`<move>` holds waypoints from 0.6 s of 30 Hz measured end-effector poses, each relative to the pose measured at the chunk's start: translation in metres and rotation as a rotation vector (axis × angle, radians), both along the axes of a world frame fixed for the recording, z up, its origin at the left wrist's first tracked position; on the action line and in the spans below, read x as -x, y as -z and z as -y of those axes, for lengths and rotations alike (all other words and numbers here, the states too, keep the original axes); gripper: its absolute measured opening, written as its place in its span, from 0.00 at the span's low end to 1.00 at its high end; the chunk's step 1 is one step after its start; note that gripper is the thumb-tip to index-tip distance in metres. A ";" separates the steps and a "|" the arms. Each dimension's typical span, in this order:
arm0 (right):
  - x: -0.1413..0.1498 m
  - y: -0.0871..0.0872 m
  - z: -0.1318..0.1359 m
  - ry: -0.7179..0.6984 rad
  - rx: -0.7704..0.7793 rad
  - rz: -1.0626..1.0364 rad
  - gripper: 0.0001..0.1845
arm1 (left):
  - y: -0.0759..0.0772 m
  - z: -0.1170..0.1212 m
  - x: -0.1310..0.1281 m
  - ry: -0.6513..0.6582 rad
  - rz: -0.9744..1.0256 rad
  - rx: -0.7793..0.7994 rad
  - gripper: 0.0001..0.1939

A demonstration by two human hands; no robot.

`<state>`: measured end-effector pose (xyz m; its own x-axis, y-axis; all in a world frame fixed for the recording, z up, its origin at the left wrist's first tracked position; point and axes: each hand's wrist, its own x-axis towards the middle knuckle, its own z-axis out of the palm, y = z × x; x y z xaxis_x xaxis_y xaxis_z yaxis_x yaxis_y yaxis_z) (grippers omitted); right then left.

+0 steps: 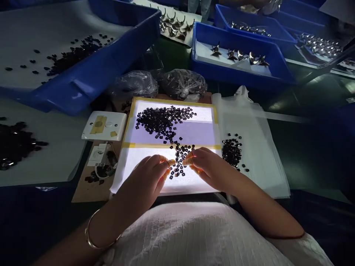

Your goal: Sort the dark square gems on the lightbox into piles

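Note:
Many small dark square pieces, each with a bright spot at its centre, lie on a glowing light panel [199, 181] edged with yellow tape. A loose group of these dark pieces [177, 170] is spread between my two hands. My left hand [149, 171] is at the left of that group, its fingers curled and closed at the tips. From the right, my right hand [206, 166] meets the group with its fingers bent together. Yellow wraps cover the fingertips of both hands. Whatever is between the fingertips is too small or hidden to make out. A larger heap [158, 120] covers the panel's upper part.
More dark pieces [232, 152] sit on white sheets [260, 147] at the right. To the left are a white switch plate [104, 125] and a large blue tray [83, 83]. Plastic bags [184, 83] lie behind the panel. Another blue tray [244, 75] holds shiny metal parts.

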<state>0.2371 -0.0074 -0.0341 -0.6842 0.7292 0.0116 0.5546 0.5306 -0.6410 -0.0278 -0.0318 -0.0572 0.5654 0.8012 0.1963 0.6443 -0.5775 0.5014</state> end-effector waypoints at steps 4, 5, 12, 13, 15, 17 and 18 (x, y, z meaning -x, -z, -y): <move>0.002 0.002 -0.009 0.158 -0.088 -0.004 0.21 | -0.003 -0.003 0.001 0.011 -0.005 0.032 0.11; 0.003 0.001 -0.009 0.173 -0.088 -0.018 0.19 | -0.004 -0.004 0.002 0.006 -0.010 0.029 0.10; 0.003 0.002 -0.003 0.240 -0.040 -0.128 0.11 | -0.007 -0.013 -0.003 0.048 -0.092 -0.008 0.09; 0.001 0.003 -0.003 0.267 -0.025 -0.152 0.12 | -0.007 -0.014 -0.004 0.049 -0.094 -0.008 0.09; -0.006 0.004 -0.003 0.316 0.000 -0.184 0.12 | -0.006 -0.016 -0.006 0.055 -0.097 -0.007 0.09; -0.012 0.004 -0.003 0.360 0.014 -0.191 0.13 | -0.005 -0.017 -0.006 0.066 -0.103 -0.003 0.09; -0.015 0.004 -0.003 0.379 0.017 -0.191 0.13 | -0.005 -0.018 -0.006 0.074 -0.108 -0.003 0.09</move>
<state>0.2522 -0.0046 -0.0377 -0.3544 0.9300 0.0978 0.5787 0.3003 -0.7582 -0.0216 -0.0139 -0.0519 0.6409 0.7559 0.1334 0.6499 -0.6269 0.4298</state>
